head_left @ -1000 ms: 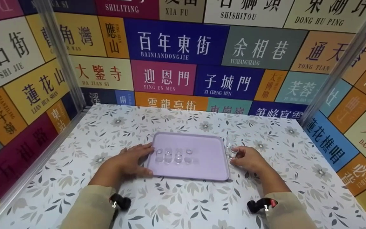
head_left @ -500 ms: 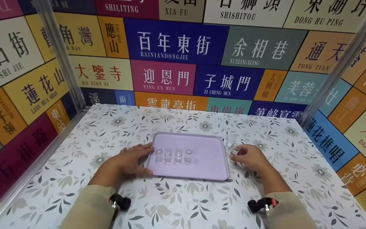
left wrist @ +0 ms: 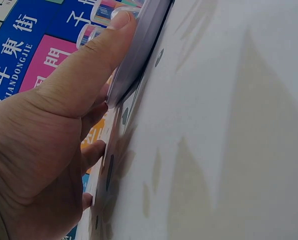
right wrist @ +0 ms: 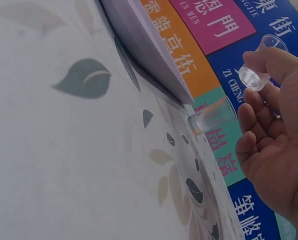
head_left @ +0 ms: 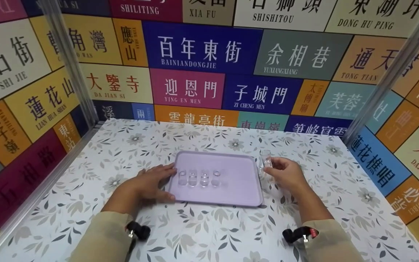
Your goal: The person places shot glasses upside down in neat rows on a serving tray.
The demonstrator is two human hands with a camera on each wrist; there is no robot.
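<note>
My right hand [head_left: 286, 174] pinches a small clear cup [right wrist: 254, 78] between thumb and fingers, held off the table beside the tray's right edge. In the right wrist view a second clear cup [right wrist: 215, 116] stands on the table near the tray's corner; the head view shows the two overlapping. My left hand [head_left: 154, 183] rests against the left edge of the lilac tray [head_left: 238, 171], its thumb on the rim and its other fingers spread along the side. Several clear cups [head_left: 204, 179] stand in a row on the tray's left half.
A white tablecloth [head_left: 209, 233] with a leaf and flower pattern covers the table. Panels [head_left: 202, 47] printed with coloured place names rise behind it and on both sides, with clear corner posts [head_left: 71, 62] between them.
The right hand has moved slightly away from me, lifting its cup and tilting it towards the standing one. The left hand, the tray and the row of cups have kept their places.
</note>
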